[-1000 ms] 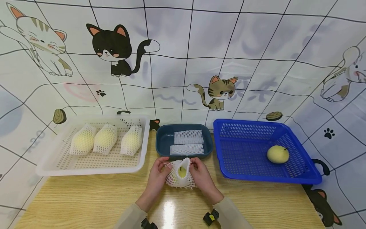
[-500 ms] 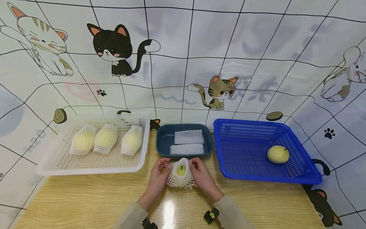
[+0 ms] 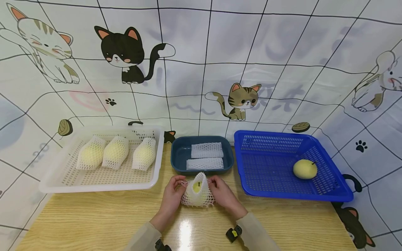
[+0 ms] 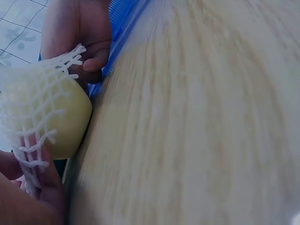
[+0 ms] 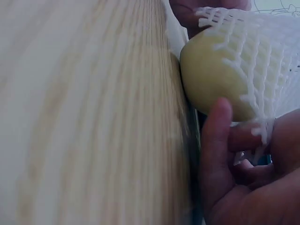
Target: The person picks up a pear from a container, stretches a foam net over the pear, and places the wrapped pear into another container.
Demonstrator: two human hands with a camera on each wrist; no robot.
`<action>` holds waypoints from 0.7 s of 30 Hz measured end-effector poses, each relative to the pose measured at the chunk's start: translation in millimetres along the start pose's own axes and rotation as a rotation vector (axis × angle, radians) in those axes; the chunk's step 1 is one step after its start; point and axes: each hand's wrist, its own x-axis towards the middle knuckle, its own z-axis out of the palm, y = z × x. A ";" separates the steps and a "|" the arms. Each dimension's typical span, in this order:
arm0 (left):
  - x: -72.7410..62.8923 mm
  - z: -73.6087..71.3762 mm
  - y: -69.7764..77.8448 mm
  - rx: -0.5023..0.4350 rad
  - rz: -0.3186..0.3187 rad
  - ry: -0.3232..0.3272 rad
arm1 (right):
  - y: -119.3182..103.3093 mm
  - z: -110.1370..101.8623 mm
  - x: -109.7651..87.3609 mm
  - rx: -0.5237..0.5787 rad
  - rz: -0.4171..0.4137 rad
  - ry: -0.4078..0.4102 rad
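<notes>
Net (image 3: pixel 205 199) covers part of the pear (image 3: pixel 196 187); your left grip (image 3: pixel 172 196) and right grip (image 3: pixel 223 192) pinch opposite sides of it.

My left hand (image 3: pixel 171 197) pinches the left edge of the foam net (image 3: pixel 199 200), and there's my right hand (image 3: pixel 224 196) pinching its right edge! Both forearms (image 3: pixel 255 230) slant in towards it from the near side, wrists (image 3: pixel 157 221) apart.

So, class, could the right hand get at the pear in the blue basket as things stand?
Probably not yet: the right hand pinches the foam net around another pear. Once freed, it likely could, as the open-topped blue basket leaves that lone pear uncovered.
</notes>
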 end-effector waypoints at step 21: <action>-1.4 -14.8 9.5 0.014 -0.160 -0.107 | 0.6 -19.7 -4.7 0.237 0.090 -0.234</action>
